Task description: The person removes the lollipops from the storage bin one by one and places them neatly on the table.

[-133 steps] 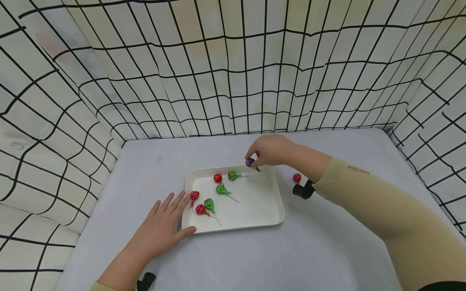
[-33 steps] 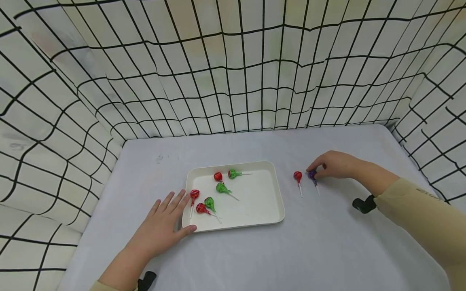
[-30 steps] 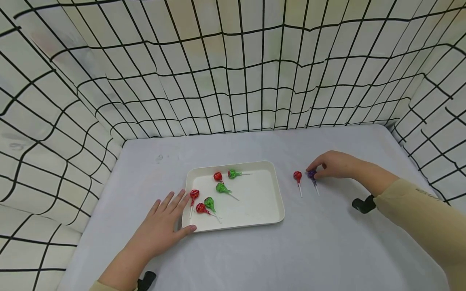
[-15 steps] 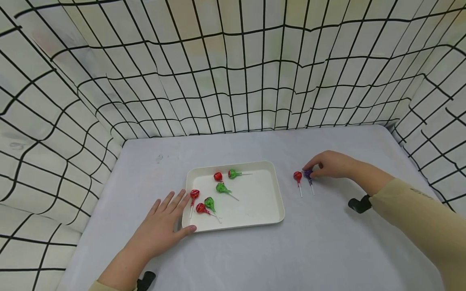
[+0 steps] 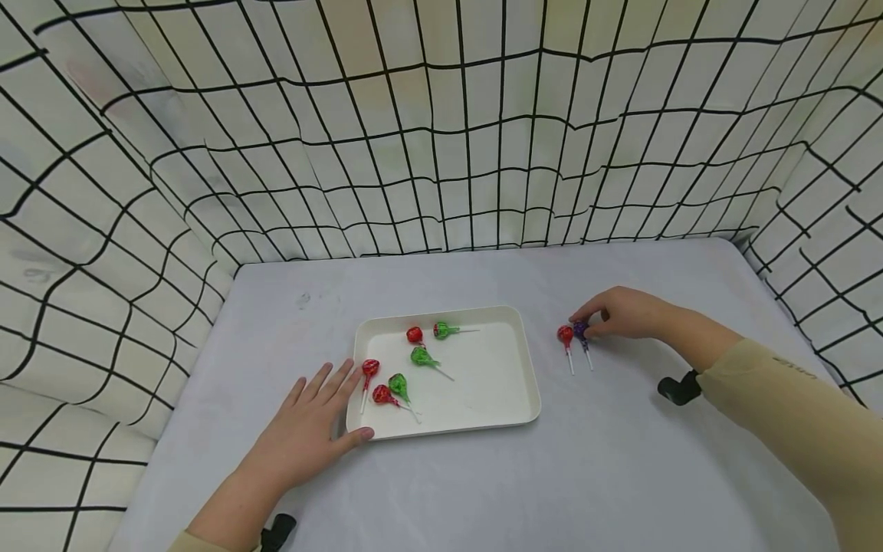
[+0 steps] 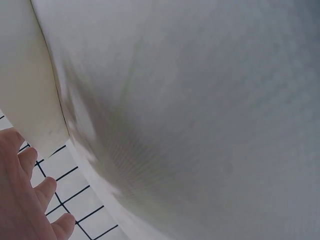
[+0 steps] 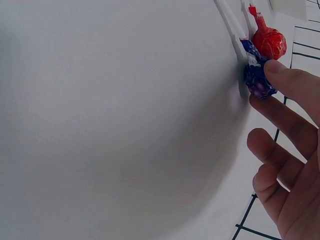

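Between thumb and index finger, my right hand (image 5: 624, 313) pinches the head of a purple lollipop (image 7: 258, 75) that lies on the table. Close on its left is a red lollipop (image 5: 566, 335), its stick roughly parallel. My left hand (image 5: 306, 423), fingers spread, rests at the left edge of a white tray (image 5: 476, 383). In the tray lie red lollipops, such as one near my fingers (image 5: 370, 369), and green lollipops, such as one at the back (image 5: 442, 330). The left wrist view shows only some fingers and the tray's side.
A white cloth covers the table (image 5: 441, 491). Black wire grid panels (image 5: 455, 153) with white backing enclose the back and both sides. A black wrist camera (image 5: 679, 389) sits by the right sleeve.
The right hand carried the purple lollipop from above the tray to the table on the right, then slid it left, close beside the red one. The left hand stayed put.
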A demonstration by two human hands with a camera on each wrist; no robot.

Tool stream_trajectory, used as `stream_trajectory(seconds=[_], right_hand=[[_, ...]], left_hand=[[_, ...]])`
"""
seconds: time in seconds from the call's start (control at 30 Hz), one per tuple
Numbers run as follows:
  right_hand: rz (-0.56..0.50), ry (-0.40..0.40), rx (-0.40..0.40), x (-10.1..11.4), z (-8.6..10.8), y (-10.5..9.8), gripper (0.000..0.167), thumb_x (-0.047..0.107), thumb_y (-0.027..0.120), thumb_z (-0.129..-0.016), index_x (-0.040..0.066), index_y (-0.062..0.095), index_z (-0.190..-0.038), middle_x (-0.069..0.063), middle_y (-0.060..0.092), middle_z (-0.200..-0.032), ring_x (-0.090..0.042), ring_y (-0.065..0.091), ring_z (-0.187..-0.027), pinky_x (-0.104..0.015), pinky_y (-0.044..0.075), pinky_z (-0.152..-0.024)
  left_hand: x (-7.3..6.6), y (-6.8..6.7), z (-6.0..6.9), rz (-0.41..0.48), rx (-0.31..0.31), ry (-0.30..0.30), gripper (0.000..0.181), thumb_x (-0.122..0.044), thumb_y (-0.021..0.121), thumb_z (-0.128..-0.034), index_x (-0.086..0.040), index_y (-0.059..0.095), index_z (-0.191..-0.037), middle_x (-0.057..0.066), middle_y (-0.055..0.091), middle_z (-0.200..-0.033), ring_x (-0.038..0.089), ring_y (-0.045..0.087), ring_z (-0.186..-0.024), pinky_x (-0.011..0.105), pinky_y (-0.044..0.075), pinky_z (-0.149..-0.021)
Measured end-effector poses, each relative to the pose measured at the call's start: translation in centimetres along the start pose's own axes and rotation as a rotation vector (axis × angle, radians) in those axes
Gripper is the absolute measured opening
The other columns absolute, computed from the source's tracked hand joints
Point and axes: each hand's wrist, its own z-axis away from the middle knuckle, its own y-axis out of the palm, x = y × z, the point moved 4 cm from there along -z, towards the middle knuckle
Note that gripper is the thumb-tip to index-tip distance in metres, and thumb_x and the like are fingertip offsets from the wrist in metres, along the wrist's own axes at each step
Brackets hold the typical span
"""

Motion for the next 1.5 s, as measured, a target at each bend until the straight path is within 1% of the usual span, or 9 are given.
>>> stream_trajectory(seconds=[0.33,0.63,0.9,1.1,1.27,1.37,1.5], right_hand=[[-0.003,-0.008,0.003,-0.3,0.0,0.1,0.036,0.026,0.076,-0.089,0.022,0.072,-0.124,-0.001,0.068,-0.110,-0.018,0.054,-0.081,-0.028,0.049,-0.064],[-0.002,-0.017,-0.024,-0.1,0.1,-0.5,0.037,0.026,0.076,-0.088,0.024,0.071,-0.125,-0.002,0.067,-0.119,-0.017,0.054,-0.082,-0.029,0.049,-0.064],[-0.002,-0.017,-0.030,0.3,0.1,-1.1,0.035,0.027,0.076,-0.089,0.024,0.072,-0.123,-0.001,0.068,-0.118,-0.018,0.054,-0.084,-0.029,0.049,-0.064],[-0.028,-0.036,-0.045,1.5,0.0,-1.8,0.033,0.026,0.075,-0.089,0.023,0.073,-0.122,0.001,0.069,-0.114,-0.018,0.055,-0.083,-0.030,0.050,-0.064],[-0.030,-0.052,-0.036,3.0,-0.6,-2.4,0.033,0.027,0.075,-0.089,0.024,0.072,-0.122,0.001,0.069,-0.114,-0.019,0.056,-0.085,-0.030,0.051,-0.065],[-0.029,-0.082,-0.032,4.2,-1.2,-2.7,0.034,0.028,0.075,-0.089,0.024,0.072,-0.123,0.000,0.069,-0.115,-0.018,0.057,-0.085,-0.031,0.052,-0.065],[-0.021,-0.143,-0.039,6.1,-2.1,-3.0,0.035,0.029,0.076,-0.089,0.024,0.072,-0.123,0.001,0.070,-0.113,-0.017,0.056,-0.083,-0.031,0.050,-0.062]], left_hand=[[0.1,0.1,-0.1,-0.002,0.000,-0.001,0.095,-0.066,0.064,-0.0838,-0.017,0.029,-0.158,0.006,0.022,-0.164,0.037,0.017,-0.149,0.063,0.015,-0.117],[0.1,0.1,-0.1,-0.002,0.002,0.000,0.096,-0.066,0.064,-0.0835,-0.017,0.029,-0.158,0.006,0.022,-0.164,0.037,0.017,-0.149,0.063,0.014,-0.117],[0.2,0.5,-0.1,-0.003,-0.005,0.002,0.097,-0.068,0.064,-0.0827,-0.018,0.029,-0.158,0.006,0.021,-0.164,0.037,0.017,-0.149,0.062,0.014,-0.117],[0.3,0.6,-0.1,-0.002,-0.004,0.005,0.098,-0.068,0.064,-0.0821,-0.018,0.028,-0.158,0.006,0.021,-0.164,0.037,0.017,-0.149,0.062,0.014,-0.117],[0.3,0.5,-0.1,0.004,-0.009,0.009,0.097,-0.068,0.064,-0.0828,-0.018,0.029,-0.158,0.005,0.021,-0.164,0.036,0.017,-0.149,0.062,0.014,-0.118],[0.2,0.3,-0.1,0.005,-0.012,0.010,0.096,-0.067,0.064,-0.0834,-0.018,0.029,-0.158,0.005,0.022,-0.164,0.036,0.017,-0.149,0.062,0.014,-0.117],[0.1,0.2,0.0,0.002,-0.015,0.010,0.095,-0.066,0.064,-0.0836,-0.018,0.029,-0.158,0.005,0.022,-0.164,0.037,0.018,-0.149,0.062,0.015,-0.117]])
